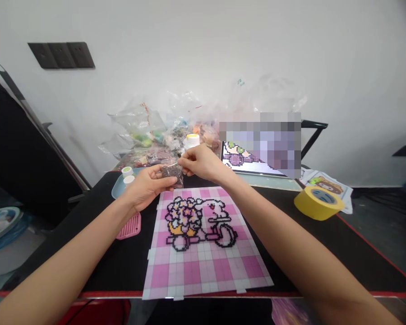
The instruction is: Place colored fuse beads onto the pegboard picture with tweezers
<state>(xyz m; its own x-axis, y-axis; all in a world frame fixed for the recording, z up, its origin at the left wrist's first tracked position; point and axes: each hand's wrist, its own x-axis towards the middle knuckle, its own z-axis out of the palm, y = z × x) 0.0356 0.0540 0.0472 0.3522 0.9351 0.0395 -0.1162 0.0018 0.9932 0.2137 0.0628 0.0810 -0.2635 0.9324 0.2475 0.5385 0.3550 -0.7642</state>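
Note:
Held up over the far edge of the pegboard is a small clear plastic bag [173, 171] full of tiny dark beads. My left hand [142, 186] grips its left side between thumb and fingers. With closed fingertips, my right hand [203, 163] pinches the bag's upper right edge; whether the bag's mouth is open I cannot tell. Below both hands lies a pink-and-white checkered pegboard [208, 271]. On it, a bead picture [198, 223] shows a white animal on a tricycle with a load of flowers, outlined in black.
Behind the hands stand a white bottle [192, 139] and a heap of clear bags [149, 131]. A tablet [257, 173] leans at the back right. Yellow tape [318, 203] sits at right, a pink ridged tray [130, 226] and blue tray [117, 184] at left, on the black mat [108, 266].

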